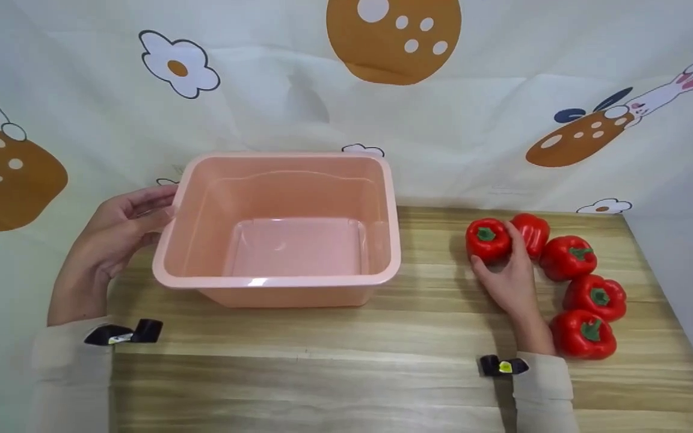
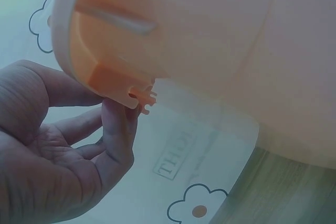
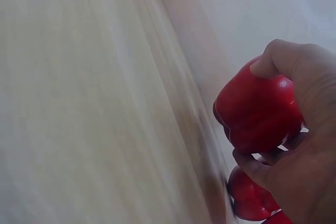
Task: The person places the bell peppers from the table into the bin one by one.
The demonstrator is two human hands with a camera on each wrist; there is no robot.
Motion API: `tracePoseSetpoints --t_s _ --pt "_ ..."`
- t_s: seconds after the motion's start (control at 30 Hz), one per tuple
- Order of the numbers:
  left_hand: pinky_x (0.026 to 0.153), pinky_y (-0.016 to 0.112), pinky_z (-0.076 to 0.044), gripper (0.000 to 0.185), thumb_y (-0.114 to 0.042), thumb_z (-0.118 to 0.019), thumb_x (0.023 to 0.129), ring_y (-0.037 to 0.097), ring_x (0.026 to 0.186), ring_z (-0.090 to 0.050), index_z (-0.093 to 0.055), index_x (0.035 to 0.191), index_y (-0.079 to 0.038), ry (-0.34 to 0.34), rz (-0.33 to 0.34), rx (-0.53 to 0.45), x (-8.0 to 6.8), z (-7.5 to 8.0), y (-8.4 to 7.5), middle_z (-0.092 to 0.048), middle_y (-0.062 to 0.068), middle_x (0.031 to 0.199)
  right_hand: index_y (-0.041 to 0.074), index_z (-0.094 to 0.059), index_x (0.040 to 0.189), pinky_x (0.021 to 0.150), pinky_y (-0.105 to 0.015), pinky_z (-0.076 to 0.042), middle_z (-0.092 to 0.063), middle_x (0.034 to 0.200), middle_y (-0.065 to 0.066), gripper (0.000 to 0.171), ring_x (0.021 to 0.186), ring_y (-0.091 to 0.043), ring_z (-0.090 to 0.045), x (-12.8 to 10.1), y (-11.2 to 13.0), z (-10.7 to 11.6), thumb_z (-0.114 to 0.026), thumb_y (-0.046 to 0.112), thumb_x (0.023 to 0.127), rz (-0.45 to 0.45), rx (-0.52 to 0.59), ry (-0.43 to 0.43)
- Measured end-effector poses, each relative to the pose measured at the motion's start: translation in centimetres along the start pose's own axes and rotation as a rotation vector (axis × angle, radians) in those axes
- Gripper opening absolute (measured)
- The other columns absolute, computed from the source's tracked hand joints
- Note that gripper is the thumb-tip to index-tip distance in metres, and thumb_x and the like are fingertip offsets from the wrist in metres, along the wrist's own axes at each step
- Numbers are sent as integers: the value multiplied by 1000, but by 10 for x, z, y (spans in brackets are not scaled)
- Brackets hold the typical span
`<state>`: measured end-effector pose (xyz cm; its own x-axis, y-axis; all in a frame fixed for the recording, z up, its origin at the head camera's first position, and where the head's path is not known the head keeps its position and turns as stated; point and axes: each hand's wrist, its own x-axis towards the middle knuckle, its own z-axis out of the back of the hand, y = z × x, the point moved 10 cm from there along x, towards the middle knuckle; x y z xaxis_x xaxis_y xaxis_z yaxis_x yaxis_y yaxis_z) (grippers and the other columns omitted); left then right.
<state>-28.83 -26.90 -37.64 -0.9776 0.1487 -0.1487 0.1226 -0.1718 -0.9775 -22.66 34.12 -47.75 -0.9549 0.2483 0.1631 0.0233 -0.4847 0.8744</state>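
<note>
An empty pink plastic tub (image 1: 376, 180) stands on the wooden table, left of centre. My left hand (image 1: 119, 231) lies against its left rim; in the left wrist view the fingertips (image 2: 118, 124) touch the underside of the tub's rim (image 2: 100, 72). Several red bell peppers lie in a row at the right. My right hand (image 1: 510, 273) curls its fingers round the leftmost red pepper (image 1: 487, 239), which still sits on the table. The right wrist view shows that pepper (image 3: 257, 111) gripped between thumb and fingers, another pepper (image 3: 249, 198) below it.
The other peppers (image 1: 568, 257) (image 1: 596, 296) (image 1: 584, 334) run toward the table's right edge. A cartoon-printed cloth (image 1: 346, 90) hangs behind and drapes over the table's left side. Bare wood (image 1: 322, 373) spreads in front of the tub.
</note>
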Motion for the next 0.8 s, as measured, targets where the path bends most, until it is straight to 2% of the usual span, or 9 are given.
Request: tracePoseSetpoints --t_s 0.2,0.53,0.8 --pt "78 21 -65 70 -22 -76 99 3 101 -74 -44 158 1 -12 7 49 0 0 0 -71 -13 122 5 -33 161 129 -59 -34 -46 160 -18 87 147 -33 -43 0 3 2 -80 2 88 10 2 -6" --pt "78 21 -65 70 -21 -75 99 3 101 -74 -44 157 3 -3 4 34 -1 -2 -2 -72 -12 121 9 -31 162 124 -63 -39 -39 160 -18 92 146 -36 -41 -2 4 1 -84 12 87 -29 -74 15" --pt "76 21 -65 71 -19 -75 99 4 101 -75 -42 157 6 11 -13 -3 -1 -4 -3 -72 -10 122 11 -36 158 114 -63 -49 -37 155 -18 93 143 -36 -41 -3 5 1 -85 12 79 -42 -118 4"
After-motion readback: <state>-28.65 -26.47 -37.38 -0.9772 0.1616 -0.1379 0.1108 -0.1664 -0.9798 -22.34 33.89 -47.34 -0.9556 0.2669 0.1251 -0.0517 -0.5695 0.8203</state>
